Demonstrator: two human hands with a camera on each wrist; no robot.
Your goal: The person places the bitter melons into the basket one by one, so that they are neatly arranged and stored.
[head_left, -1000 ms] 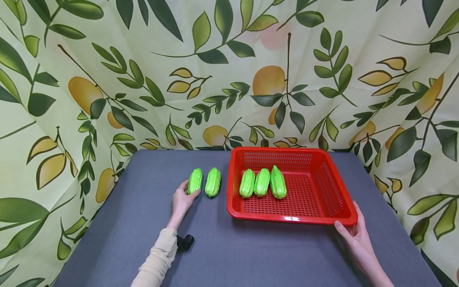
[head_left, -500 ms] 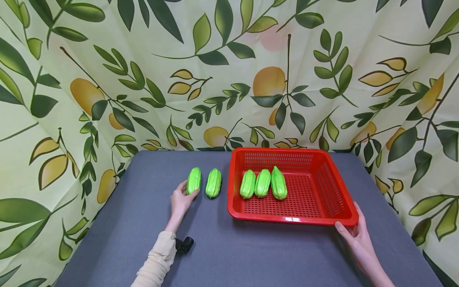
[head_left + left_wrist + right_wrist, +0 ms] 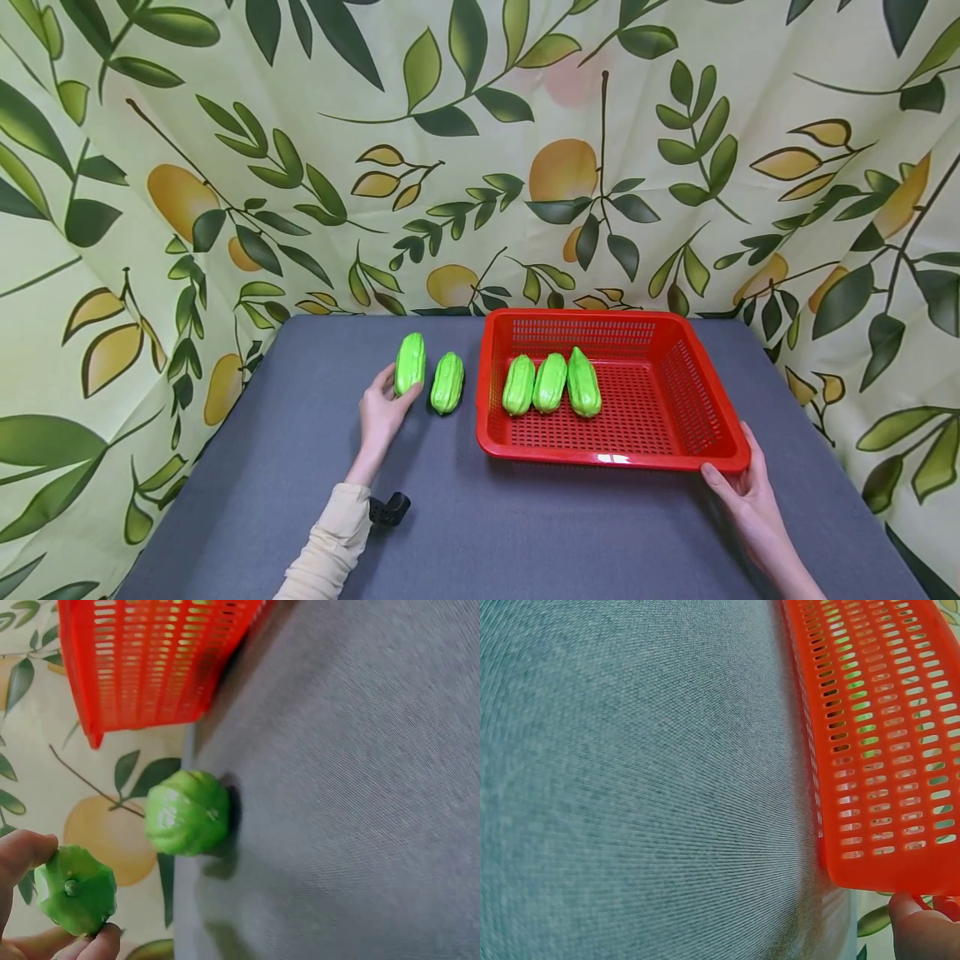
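Observation:
My left hand (image 3: 384, 410) holds a glossy green ridged gourd (image 3: 410, 364) between thumb and fingers, lifted off the table. In the left wrist view this held gourd (image 3: 77, 891) shows its end with a small nub. A second green gourd (image 3: 447, 383) lies on the table just right of it. Beyond stands a red perforated plastic basket (image 3: 611, 461). Three more gourds lie side by side in its left half, the middle one (image 3: 550, 383) among them. My right hand (image 3: 742, 492) grips the basket's near right corner, thumb at the rim; its other fingers are partly hidden.
Grey cloth covers the table (image 3: 555, 533). A patterned leaf-and-fruit curtain (image 3: 480, 167) hangs behind it and along both sides. A small black device (image 3: 390, 509) sits at the left wrist, near the cuff.
The left hand has raised its gourd from the table, moving it slightly up and away. The right hand, the basket and the other gourds stay in place.

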